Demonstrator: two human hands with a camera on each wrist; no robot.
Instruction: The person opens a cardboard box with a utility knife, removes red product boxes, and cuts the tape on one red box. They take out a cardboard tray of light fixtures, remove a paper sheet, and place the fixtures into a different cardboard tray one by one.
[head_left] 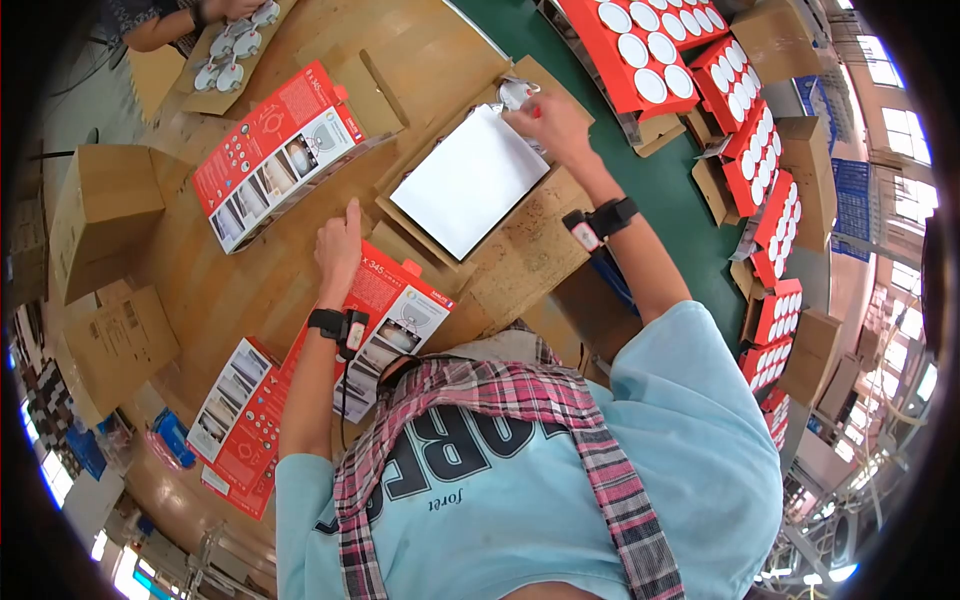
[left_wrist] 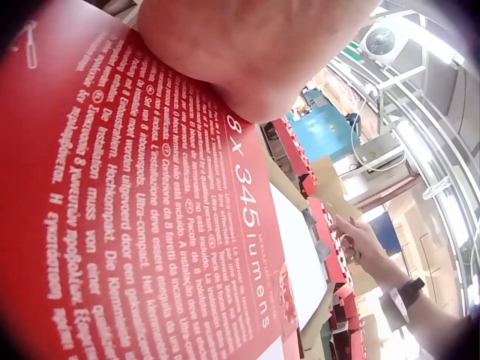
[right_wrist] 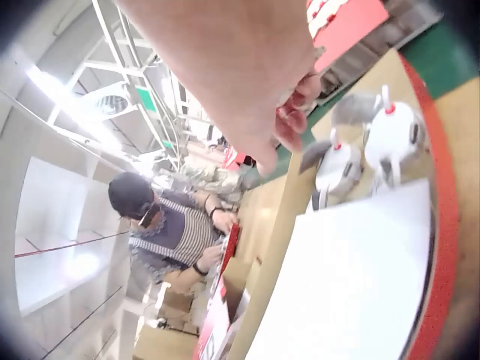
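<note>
A shallow brown carton (head_left: pixel 455 250) lies open before me with a white sheet (head_left: pixel 470 180) over most of its inside. At its far end sit white round light fittings (right_wrist: pixel 394 139) with grey spring clips and red parts. My right hand (head_left: pixel 560 125) is over that end, close beside the fittings, its fingers loosely bent and apart from the thumb, with no fitting visible between them. My left hand (head_left: pixel 338 250) is at the upper edge of a red printed box (head_left: pixel 375 285) marked "8 x 345 lumens"; one digit points forward, and its grip is hidden in the left wrist view.
Another red printed box (head_left: pixel 270 160) stands to the left of the carton. Red trays (head_left: pixel 650 60) of white round fittings line the green surface on the right. Brown cartons (head_left: pixel 105 215) stand at far left. Across the table a person (right_wrist: pixel 180 232) handles fittings.
</note>
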